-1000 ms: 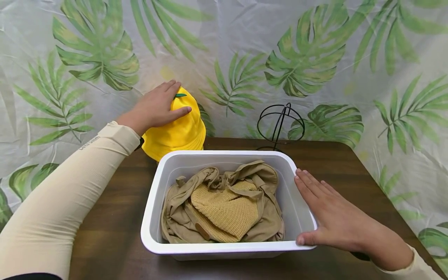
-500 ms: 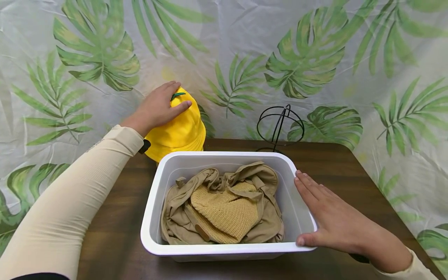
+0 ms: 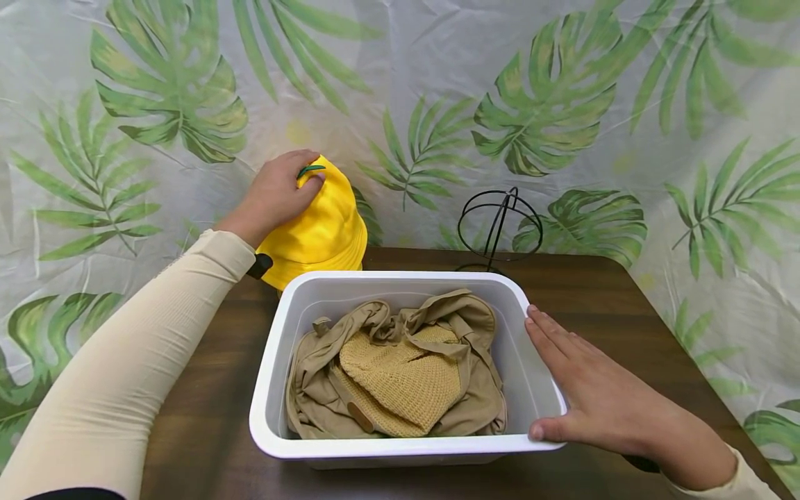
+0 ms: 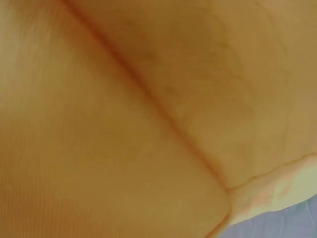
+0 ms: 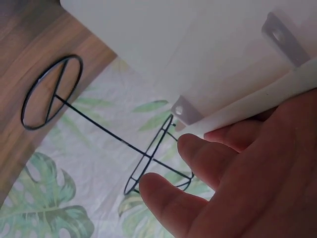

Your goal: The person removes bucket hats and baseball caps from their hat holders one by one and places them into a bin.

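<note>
A yellow bucket hat (image 3: 325, 229) with a small green leaf on its crown stands behind the bin's left rear corner, its lower part partly hidden. My left hand (image 3: 278, 187) lies over the crown and pinches the fabric between thumb and fingers. The white plastic bin (image 3: 406, 444) holds a crumpled khaki cloth item (image 3: 319, 396) with a tan knitted hat (image 3: 406, 382) on top. My right hand (image 3: 600, 389) rests along the bin's right rim, fingers straight and thumb on the front corner. Blurred orange-tan fabric fills most of the left wrist view.
A black wire hat stand (image 3: 500, 222) stands behind the bin toward the right. The dark wooden table (image 3: 600, 298) extends under everything, its right edge slanting away. A leaf-printed curtain (image 3: 425, 55) hangs close behind the table.
My left thumb and fingers have drawn together on the hat's crown, and the crown with its green leaf has shifted slightly left. My right hand and the bin have hardly moved.
</note>
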The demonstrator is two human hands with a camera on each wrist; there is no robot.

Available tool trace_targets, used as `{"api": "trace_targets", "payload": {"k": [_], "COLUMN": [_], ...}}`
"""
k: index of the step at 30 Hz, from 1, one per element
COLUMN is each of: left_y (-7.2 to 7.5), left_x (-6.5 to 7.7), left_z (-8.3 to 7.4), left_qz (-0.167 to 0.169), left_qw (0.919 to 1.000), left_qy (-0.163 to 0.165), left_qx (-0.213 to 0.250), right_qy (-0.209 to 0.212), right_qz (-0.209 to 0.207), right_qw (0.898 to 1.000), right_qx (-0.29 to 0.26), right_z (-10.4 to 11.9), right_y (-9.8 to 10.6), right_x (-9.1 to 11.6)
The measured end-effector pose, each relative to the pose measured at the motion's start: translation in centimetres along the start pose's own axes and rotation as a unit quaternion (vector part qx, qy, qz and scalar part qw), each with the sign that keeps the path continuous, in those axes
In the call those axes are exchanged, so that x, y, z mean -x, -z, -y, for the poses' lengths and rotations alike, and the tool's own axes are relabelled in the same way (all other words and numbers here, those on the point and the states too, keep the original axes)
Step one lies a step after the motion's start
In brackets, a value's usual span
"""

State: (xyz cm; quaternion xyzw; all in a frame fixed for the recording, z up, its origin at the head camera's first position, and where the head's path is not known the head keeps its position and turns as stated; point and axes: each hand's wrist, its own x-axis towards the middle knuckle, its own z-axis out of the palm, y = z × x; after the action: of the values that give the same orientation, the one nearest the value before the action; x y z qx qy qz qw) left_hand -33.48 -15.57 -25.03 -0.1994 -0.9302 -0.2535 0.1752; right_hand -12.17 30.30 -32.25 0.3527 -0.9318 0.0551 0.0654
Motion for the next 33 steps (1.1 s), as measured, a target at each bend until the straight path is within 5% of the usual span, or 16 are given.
{"api": "trace_targets", "payload": {"k": [21, 28, 33], "left_y": [0.10, 0.05, -0.06], "left_x": [0.46, 0.32, 0.14], "left_z": [-0.43, -0.88, -0.69], "left_qz": [0.008, 0.029, 0.024], "left_qw": [0.9989, 0.9972, 0.9974], "left_qy": [0.025, 0.068, 0.064], "left_qx": [0.038, -0.006, -0.020], "right_qy": [0.002, 0.004, 0.005], "right_qz": [-0.005, -0.007, -0.007], "right_qw": [1.000, 1.000, 1.000], "right_qx": [-0.006, -0.008, -0.005], "right_z": [0.08, 0.12, 0.08], "right_y": [-0.11, -0.10, -0.08], "right_x": [0.03, 0.06, 0.07]}}
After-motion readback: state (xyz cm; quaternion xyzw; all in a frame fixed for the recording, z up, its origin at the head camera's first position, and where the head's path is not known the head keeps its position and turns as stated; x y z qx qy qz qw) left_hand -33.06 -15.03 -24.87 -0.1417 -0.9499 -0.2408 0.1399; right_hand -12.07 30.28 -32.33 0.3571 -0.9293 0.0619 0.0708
